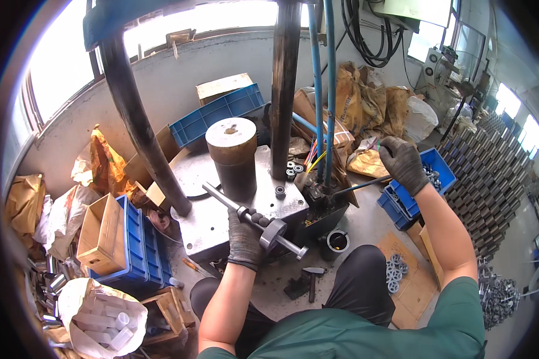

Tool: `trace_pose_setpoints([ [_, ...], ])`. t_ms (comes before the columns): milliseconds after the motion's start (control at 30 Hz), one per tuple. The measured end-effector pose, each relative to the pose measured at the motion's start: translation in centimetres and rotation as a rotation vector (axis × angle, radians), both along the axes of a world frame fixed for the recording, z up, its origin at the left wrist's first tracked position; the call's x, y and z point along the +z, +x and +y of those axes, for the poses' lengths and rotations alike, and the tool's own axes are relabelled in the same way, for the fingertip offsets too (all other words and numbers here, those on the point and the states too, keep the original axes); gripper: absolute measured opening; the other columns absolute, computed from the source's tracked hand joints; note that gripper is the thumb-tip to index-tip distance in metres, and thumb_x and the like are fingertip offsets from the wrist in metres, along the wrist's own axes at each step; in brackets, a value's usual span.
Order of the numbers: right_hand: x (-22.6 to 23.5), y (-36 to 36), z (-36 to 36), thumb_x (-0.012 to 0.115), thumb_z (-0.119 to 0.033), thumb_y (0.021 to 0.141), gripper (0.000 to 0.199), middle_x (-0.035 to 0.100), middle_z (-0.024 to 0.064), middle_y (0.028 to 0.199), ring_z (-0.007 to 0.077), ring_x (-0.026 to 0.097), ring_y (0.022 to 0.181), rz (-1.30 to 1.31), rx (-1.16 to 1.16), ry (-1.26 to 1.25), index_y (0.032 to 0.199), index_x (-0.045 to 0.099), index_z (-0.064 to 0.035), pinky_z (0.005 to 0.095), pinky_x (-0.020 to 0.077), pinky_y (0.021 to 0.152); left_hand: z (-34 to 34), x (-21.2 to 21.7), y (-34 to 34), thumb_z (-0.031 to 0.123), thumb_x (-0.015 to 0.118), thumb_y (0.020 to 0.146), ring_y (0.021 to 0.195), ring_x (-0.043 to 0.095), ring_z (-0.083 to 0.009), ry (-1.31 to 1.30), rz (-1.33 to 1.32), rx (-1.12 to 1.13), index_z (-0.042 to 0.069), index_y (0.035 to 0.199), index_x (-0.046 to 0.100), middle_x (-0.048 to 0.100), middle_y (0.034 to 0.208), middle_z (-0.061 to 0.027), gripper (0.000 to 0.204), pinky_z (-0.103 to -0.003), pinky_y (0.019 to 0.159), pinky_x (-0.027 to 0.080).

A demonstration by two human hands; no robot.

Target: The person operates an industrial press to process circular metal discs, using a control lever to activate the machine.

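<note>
A long steel shaft (251,218) was gripped by the gloved left hand (244,236), the fingers closed around it just behind a row of dark rings and a broad metal collar (273,233) threaded on it. The shaft was held slanting across the grey steel tabletop (206,230) of a press, its far end near the dark cylindrical die (233,157) standing there, apparently so that the loose rings were kept from sliding off. The gloved right hand (404,163) was raised to the right, its fingers wrapped around the end of a thin lever (356,187) running down to the valve block beside the blue hoses (323,90); it seemed to be placed there so that the press could be worked without the shaft being released. More dark rings (293,169) lay on the tabletop behind the column. A blue bin (416,191) of small parts stood just under the right forearm, within easy reach, and a hammer (312,281) lay on the floor between the knees.
</note>
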State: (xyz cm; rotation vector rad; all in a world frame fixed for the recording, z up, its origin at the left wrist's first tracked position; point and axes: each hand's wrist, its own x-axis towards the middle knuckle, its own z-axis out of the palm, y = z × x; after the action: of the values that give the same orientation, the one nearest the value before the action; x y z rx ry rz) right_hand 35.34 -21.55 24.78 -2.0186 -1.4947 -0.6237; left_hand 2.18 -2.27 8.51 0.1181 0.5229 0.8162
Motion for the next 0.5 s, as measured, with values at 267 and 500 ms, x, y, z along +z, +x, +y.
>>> trace_pose_setpoints([
  [267, -7.4, -4.9, -8.4, 0.069, -0.006, 0.095, 0.012, 0.072, 0.0123, 0.091, 0.0203, 0.070, 0.079, 0.359, -0.056, 0.219, 0.105, 0.071, -0.0007, 0.0334, 0.0561, 0.075, 6.4, -9.5, 0.4, 0.054, 0.050, 0.104, 0.076, 0.058, -0.0225, -0.036, -0.048, -0.161, 0.016, 0.093, 0.050, 0.055, 0.080, -0.0029, 0.040, -0.045, 0.078, 0.053],
  [500, -20.9, -9.5, -8.9, 0.073, -0.011, 0.098, 0.047, 0.063, 0.0094, 0.129, 0.0191, 0.063, 0.118, 1.301, 0.161, 0.753, 0.141, 0.055, -0.0105, 0.0340, 0.0529, 0.100, 1.7, -12.5, 0.9, 0.059, 0.059, 0.098, 0.078, 0.063, -0.0256, -0.070, -0.039, -0.297, 0.016, 0.090, 0.058, 0.062, 0.079, -0.0042, 0.044, -0.055, 0.085, 0.055],
])
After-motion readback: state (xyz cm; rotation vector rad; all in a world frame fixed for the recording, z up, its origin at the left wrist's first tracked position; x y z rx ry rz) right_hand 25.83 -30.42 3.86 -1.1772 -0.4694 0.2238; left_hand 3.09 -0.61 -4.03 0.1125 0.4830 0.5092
